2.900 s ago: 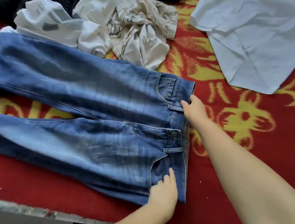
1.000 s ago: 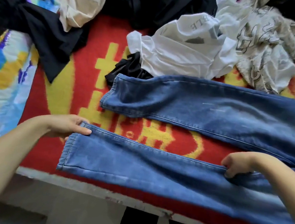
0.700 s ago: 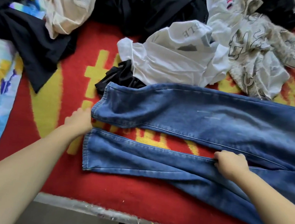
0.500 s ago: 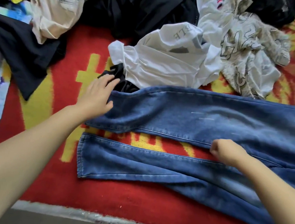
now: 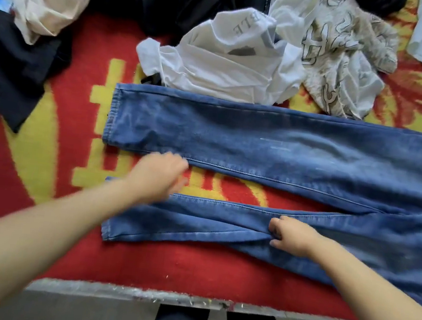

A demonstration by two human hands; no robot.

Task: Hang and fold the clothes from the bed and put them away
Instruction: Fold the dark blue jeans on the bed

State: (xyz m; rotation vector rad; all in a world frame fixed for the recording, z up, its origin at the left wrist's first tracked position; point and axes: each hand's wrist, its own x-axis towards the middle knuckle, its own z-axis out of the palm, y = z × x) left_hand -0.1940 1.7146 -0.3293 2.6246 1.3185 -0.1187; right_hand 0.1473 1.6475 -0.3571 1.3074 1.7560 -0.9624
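Head view: jeans (image 5: 272, 146) lie flat along the bed's (image 5: 191, 271) near edge, mid-fold. Right hand (image 5: 292, 237) pinches the near leg; blurred left hand (image 5: 158, 177), grip unclear, hovers between legs. Stacking the legs likely follows.

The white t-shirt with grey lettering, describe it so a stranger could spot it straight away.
On the red and yellow blanket, look just beyond the far leg of the jeans. The crumpled white t-shirt lies there; unlike the patterned beige top beside it, it is plain white with grey letters.

Bed (image 5: 191, 271) — red-yellow cover; jeans (image 5: 285, 147) flat, crumpled clothes (image 5: 232, 64) beyond.
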